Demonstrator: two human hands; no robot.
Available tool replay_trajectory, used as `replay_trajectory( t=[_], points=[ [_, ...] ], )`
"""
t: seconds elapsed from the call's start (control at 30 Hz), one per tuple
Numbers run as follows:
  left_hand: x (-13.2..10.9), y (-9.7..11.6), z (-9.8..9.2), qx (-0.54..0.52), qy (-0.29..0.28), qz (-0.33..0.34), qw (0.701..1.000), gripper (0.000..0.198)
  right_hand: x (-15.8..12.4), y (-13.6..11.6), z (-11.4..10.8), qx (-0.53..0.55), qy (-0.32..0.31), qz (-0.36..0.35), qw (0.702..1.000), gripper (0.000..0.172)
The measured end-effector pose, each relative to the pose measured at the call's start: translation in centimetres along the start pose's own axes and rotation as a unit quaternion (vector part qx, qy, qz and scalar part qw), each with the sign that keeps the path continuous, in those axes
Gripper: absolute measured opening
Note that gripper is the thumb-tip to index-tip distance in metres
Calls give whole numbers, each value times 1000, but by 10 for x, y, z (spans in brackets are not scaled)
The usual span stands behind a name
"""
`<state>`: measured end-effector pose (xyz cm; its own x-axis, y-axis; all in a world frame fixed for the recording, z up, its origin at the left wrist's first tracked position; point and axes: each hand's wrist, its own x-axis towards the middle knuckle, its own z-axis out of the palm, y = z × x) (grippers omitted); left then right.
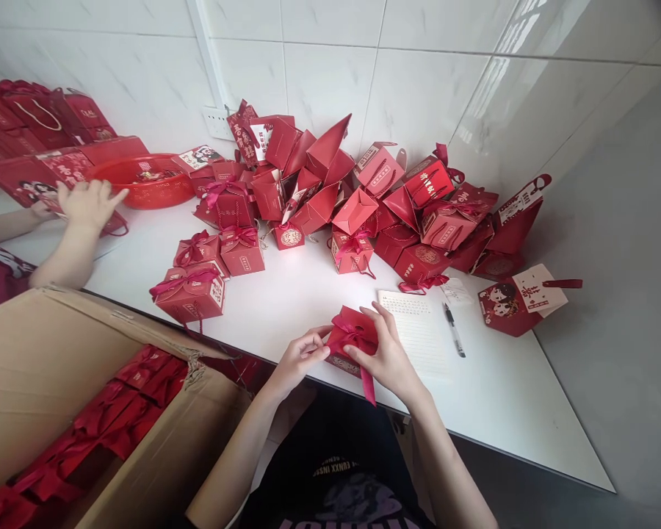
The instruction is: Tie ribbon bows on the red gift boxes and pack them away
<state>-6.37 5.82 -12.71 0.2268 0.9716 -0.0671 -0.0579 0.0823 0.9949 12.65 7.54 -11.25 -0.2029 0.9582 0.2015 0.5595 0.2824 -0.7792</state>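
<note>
A small red gift box with a gold pattern sits at the table's front edge, right before me. Across its top lies a dark red ribbon tied in a bow, one tail hanging over the front. My left hand is at the box's left side, thumb and forefinger pinched on the ribbon's left part. On the right, my right hand curves around the box, its thumb on the bow and its fingers along the back top edge. The hands partly cover the box's sides.
Many red gift boxes are heaped along the wall. A notebook and a pen lie at right. Another person's hand is near a red basin. A cardboard carton holding ribboned boxes stands at lower left.
</note>
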Motion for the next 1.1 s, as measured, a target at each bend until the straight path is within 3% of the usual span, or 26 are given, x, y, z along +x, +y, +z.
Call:
replay_trajectory(
  t=[0.17,0.23,0.43,0.53,0.7,0.87,0.97,1.1],
  points=[
    [-7,-5,-4,2,3,-21,1000,24,3,14,0,36,-16,1,999,42],
    [-10,-7,-7,24,3,-32,999,26,1,18,-3,44,-19,-8,999,50],
    [-18,-7,-14,72,2,-53,996,28,-14,27,-13,49,-68,-21,996,97],
    [-23,-11,-18,105,3,-61,993,28,-20,30,-13,58,-89,-8,994,99],
    [-28,-12,-33,207,-1,-52,977,25,-21,27,-11,78,-58,-34,995,97],
    [-17,24,-33,258,144,1,955,30,-16,14,-18,50,-15,-99,994,96],
    [-8,53,-15,266,167,74,947,31,-11,-1,-27,28,3,-148,989,94],
    [-2,75,10,314,198,198,907,25,-9,-22,-38,1,38,-194,980,94]
  ],
)
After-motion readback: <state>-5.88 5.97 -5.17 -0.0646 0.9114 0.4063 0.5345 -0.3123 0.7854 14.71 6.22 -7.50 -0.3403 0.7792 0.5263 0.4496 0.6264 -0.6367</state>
